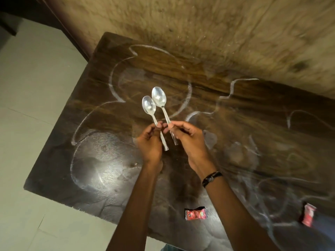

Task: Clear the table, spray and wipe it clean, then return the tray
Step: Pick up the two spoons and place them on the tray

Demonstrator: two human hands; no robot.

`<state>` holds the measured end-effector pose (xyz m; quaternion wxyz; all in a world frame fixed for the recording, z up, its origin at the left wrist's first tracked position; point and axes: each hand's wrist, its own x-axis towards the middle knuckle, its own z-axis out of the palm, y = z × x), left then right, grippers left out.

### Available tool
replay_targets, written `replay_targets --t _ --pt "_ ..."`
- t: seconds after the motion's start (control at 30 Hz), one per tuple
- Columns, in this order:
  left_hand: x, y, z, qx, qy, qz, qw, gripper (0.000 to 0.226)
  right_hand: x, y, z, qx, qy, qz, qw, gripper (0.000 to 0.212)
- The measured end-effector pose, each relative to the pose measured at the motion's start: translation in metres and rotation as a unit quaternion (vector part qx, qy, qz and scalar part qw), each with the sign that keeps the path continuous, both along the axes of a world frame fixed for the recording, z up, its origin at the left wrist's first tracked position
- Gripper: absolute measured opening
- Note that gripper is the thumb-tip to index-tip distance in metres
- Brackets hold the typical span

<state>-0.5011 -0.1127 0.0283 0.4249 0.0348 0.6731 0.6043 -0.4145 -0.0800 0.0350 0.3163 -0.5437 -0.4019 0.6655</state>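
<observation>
two spoons lifted over the table point(76, 160)
left hand point(150, 142) pinches one spoon point(149, 107), right hand point(188, 140) the other spoon point(159, 96); handles side by side, bowls toward 11 o'clock.

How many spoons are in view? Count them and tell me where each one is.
2. The left spoon is held in the left hand; the right spoon is pinched in the right hand. Both are raised above the table, bowls pointing away. None looks hidden.
</observation>
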Motion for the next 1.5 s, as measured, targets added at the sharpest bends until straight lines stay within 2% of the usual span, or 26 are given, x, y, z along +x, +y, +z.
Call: replay_targets --t 0.2,0.53,0.77,0.87,1.07,1.13,1.3,1.4,1.5 --pt "0.046 0.006 0.013 -0.019 -0.024 -0.049 0.998 0.021 0.037 -0.013 0.003 -0.008 0.004 -0.068 0.998 0.018" --pt "0.156 0.003 0.032 0.011 -0.07 -0.175 0.982 0.028 0.146 -0.023 0.015 0.038 -0.064 -0.148 0.986 0.018" --pt "0.276 0.001 0.055 0.022 -0.088 -0.254 0.963 0.027 0.273 -0.03 0.039 0.037 -0.078 -0.205 0.975 0.021" --pt "0.337 0.002 0.065 0.014 -0.088 -0.296 0.951 0.025 0.337 -0.036 0.046 0.039 -0.095 -0.218 0.97 0.015" --pt "0.468 -0.001 0.068 -0.007 -0.063 -0.364 0.929 0.024 0.475 -0.053 0.061 0.065 -0.179 -0.195 0.962 0.015" --pt "0.512 -0.001 0.068 -0.002 -0.05 -0.392 0.919 0.024 0.516 -0.059 0.069 0.092 -0.226 -0.218 0.945 0.016" --pt "0.626 -0.002 0.069 0.044 -0.008 -0.425 0.904 0.023 0.606 -0.074 0.072 0.134 -0.328 -0.345 0.869 0.009" --pt "0.69 -0.007 0.065 0.046 0.001 -0.447 0.893 0.024 0.666 -0.084 0.073 0.149 -0.326 -0.418 0.835 0.008" --pt "0.743 -0.019 0.057 0.053 0.011 -0.481 0.875 0.026 0.718 -0.09 0.079 0.123 -0.283 -0.443 0.842 0.014"
